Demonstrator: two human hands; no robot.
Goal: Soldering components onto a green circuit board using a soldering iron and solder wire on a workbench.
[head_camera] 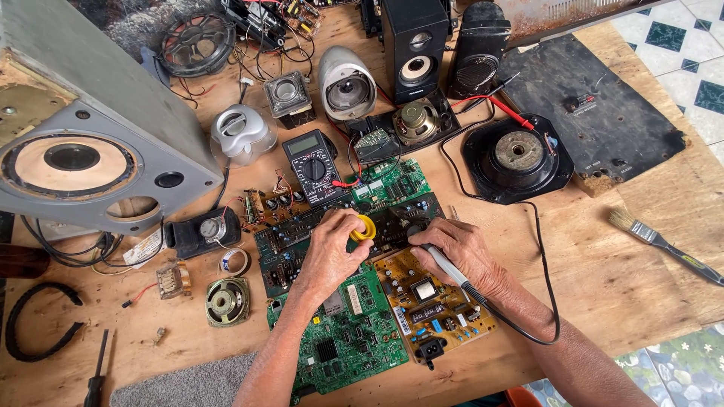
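Here, on a worn wooden workbench (603, 271), a grey speaker cabinet (90, 143) fills the left edge, with loose speaker cones, a black bookshelf speaker (414, 45) and a black multimeter (313, 164) crowded along the far edge. At mid-bench lie several circuit boards: a dark one (302, 241), a green one (343, 339) and a tan power board (430, 305). The left hand (332, 252) pinches a yellow solder spool (365, 227) over the dark board. The right hand (460, 252) is closed round a soldering iron (445, 264), its black cord looping toward the near edge. A paintbrush (656, 240) lies on open wood at the right edge.
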